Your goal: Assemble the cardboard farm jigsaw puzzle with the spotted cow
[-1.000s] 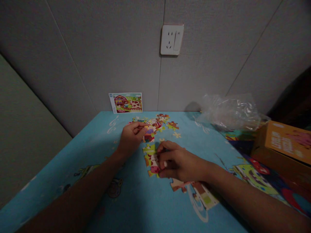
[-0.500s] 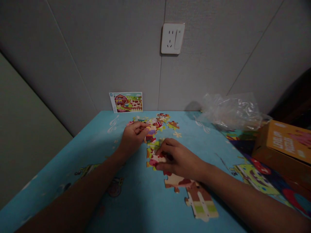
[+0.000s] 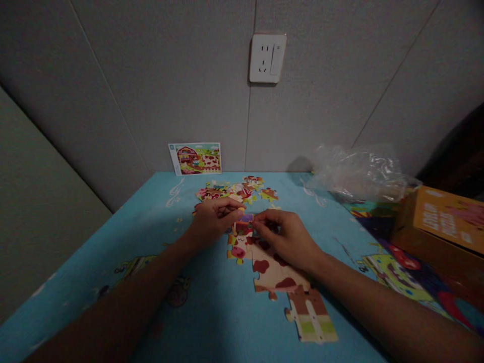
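My left hand [image 3: 217, 220] is closed in a pinch on the left side of a purple-and-red puzzle piece [image 3: 246, 219]. From the other side, the thumb and fingertips of my right hand [image 3: 286, 234] grip the same piece's right edge. Just below it lies a joined section of jigsaw with a cow's face [image 3: 238, 247] and brown-spotted body [image 3: 278, 275]. A fence part [image 3: 313, 315] joins the section's near right end. Several loose pieces [image 3: 215, 191] are heaped beyond my left hand, and a single brown-and-green piece [image 3: 269, 194] lies to their right.
A picture card [image 3: 198, 159] of a farm leans on the wall behind the blue patterned tabletop [image 3: 204, 312]. At the right are a crumpled clear plastic bag [image 3: 363, 171] and an orange puzzle box [image 3: 446, 222]. A socket panel [image 3: 267, 58] is on the wall.
My left hand has moved right and slightly nearer with the purple-and-red piece. My right hand has shifted away from the cow's face up to that piece, uncovering the face.
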Motion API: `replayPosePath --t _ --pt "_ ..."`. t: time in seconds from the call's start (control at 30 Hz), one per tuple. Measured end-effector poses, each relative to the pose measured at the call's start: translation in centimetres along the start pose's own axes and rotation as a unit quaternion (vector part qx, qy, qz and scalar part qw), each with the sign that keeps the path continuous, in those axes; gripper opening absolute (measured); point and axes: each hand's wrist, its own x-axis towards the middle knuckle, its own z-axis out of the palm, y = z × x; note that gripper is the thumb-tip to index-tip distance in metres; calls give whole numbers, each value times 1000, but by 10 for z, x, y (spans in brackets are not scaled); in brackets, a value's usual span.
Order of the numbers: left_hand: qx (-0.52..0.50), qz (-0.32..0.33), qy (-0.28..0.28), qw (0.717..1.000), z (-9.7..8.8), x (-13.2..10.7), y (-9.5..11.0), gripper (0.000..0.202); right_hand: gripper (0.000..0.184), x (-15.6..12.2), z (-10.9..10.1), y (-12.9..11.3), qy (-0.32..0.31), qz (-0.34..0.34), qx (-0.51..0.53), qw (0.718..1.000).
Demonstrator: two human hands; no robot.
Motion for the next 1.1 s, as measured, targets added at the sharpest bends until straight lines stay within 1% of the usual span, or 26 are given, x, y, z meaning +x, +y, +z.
replayPosePath --t 0.1,0.2,0.37,0.5,0.63,0.77,1.1 --pt "7 11 -10 1000 0 -1 0 19 24 0 1 1 1 -2 7 1000" --pt "14 15 -13 1000 -1 -1 0 20 24 0 1 1 9 4 11 1000" --pt "39 22 -20 999 -1 -2 1 21 20 0 1 1 4 15 33 999" --pt "44 48 -38 997 -2 -3 0 19 19 0 1 2 7 17 34 999" --pt "65 65 -45 995 -3 -3 -1 18 23 0 0 2 14 4 22 1000" --pt "80 65 -53 993 -3 -3 -1 17 30 -1 -1 5 14 -10 -1 1000" --pt "72 38 -46 996 0 -4 0 18 32 -1 0 6 14 -7 4 1000"
